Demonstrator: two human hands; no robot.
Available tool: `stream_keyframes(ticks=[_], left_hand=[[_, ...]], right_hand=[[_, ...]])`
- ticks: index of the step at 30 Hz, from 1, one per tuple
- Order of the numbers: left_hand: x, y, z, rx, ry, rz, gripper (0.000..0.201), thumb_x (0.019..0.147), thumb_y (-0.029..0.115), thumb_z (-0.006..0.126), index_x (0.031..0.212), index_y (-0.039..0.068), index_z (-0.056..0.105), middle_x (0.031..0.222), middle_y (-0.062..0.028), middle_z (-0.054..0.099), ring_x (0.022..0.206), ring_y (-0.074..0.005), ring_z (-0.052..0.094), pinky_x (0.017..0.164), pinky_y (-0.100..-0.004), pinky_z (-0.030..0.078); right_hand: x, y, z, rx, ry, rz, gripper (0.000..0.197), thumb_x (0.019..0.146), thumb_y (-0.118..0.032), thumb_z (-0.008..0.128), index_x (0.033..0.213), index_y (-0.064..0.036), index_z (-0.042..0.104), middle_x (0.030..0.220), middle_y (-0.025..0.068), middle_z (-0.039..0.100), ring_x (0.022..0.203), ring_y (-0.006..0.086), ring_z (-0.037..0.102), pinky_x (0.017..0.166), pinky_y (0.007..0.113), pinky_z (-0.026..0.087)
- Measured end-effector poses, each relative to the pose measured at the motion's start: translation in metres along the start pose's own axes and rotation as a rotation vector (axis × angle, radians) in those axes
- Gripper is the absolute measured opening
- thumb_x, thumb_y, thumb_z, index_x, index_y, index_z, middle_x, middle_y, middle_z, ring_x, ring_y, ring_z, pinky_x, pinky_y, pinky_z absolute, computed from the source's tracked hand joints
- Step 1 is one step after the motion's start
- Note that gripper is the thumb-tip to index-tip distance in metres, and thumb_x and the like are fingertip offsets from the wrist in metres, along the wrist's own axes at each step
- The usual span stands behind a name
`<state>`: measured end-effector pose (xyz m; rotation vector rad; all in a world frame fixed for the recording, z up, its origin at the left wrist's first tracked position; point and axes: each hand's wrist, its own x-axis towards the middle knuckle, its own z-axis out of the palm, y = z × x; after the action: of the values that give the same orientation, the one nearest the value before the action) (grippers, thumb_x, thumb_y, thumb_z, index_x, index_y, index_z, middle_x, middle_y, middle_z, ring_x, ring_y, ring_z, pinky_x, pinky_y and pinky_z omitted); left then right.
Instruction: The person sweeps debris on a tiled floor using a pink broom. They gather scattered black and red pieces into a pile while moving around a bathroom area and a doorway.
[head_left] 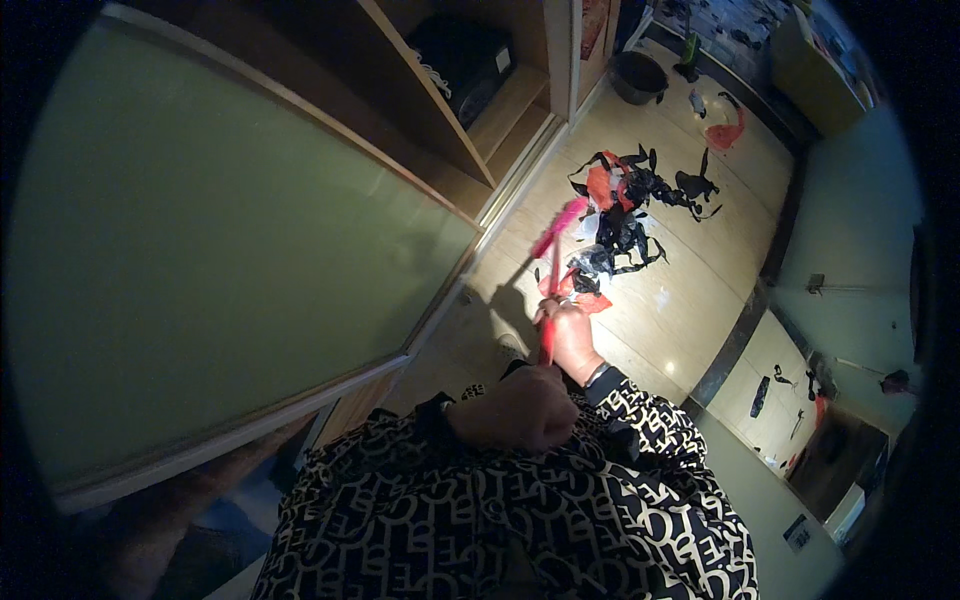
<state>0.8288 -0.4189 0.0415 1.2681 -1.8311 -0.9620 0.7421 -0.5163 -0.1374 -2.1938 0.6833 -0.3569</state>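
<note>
With both hands I grip the red handle of a broom (560,228) with pink bristles. My right hand (572,340) is wrapped round the lower part of the handle. My left hand (522,408) is closed on its upper end, close to my body. Just right of the bristles lies a pile of torn black plastic scraps (622,235) on the pale tiled floor, with red pieces (600,187) and whitish pieces mixed in. A few red scraps (592,302) lie beyond my right hand.
A wooden cabinet (490,125) with a green sliding door (230,240) runs along the left. A dark bucket (638,78) stands at the far end of the floor, with a red scrap (725,132) to its right. A pale green wall (850,230) bounds the right.
</note>
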Motion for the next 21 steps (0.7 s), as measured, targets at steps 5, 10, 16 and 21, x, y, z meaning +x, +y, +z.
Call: stream_keyframes(ticks=[5, 10, 16, 21], left_hand=[[-0.003, -0.005, 0.02, 0.078, -0.048, -0.147, 0.024, 0.074, 0.015, 0.066, 0.059, 0.006, 0.05, 0.058, -0.0108, 0.053, 0.058, -0.0312, 0.054, 0.06, -0.0415, 0.044], [-0.012, -0.052, 0.052, 0.014, 0.062, -0.186, 0.019, 0.073, 0.013, 0.067, 0.062, 0.004, 0.054, 0.059, -0.0123, 0.052, 0.057, -0.0276, 0.054, 0.058, -0.0368, 0.044], [-0.018, -0.027, 0.013, -0.102, 0.225, -0.16, 0.018, 0.072, 0.006, 0.069, 0.064, 0.005, 0.053, 0.061, -0.0097, 0.049, 0.055, -0.0256, 0.049, 0.054, -0.0365, 0.039], [-0.036, 0.003, -0.012, 0.003, 0.162, -0.27, 0.016, 0.071, 0.008, 0.068, 0.062, 0.004, 0.054, 0.062, -0.0103, 0.053, 0.06, -0.0287, 0.055, 0.059, -0.0378, 0.044]], right_hand=[[-0.016, 0.037, 0.091, 0.898, -0.182, 0.574, 0.02, 0.088, -0.024, 0.055, 0.09, -0.0052, 0.063, 0.074, 0.0141, 0.061, 0.067, 0.0243, 0.063, 0.061, 0.037, 0.05], [-0.039, 0.063, 0.116, 0.407, -0.104, -0.015, 0.021, 0.091, -0.021, 0.053, 0.093, -0.0042, 0.064, 0.083, 0.0145, 0.066, 0.073, 0.028, 0.066, 0.063, 0.037, 0.051], [-0.017, 0.035, 0.062, -0.092, -0.081, 0.056, 0.01, 0.08, -0.004, 0.055, 0.088, -0.0054, 0.061, 0.083, 0.0195, 0.061, 0.075, 0.0363, 0.065, 0.062, 0.043, 0.053], [-0.018, 0.003, 0.064, 0.041, -0.091, 0.004, 0.017, 0.081, -0.014, 0.058, 0.096, -0.0069, 0.062, 0.087, 0.0151, 0.062, 0.08, 0.0354, 0.064, 0.066, 0.041, 0.051]])
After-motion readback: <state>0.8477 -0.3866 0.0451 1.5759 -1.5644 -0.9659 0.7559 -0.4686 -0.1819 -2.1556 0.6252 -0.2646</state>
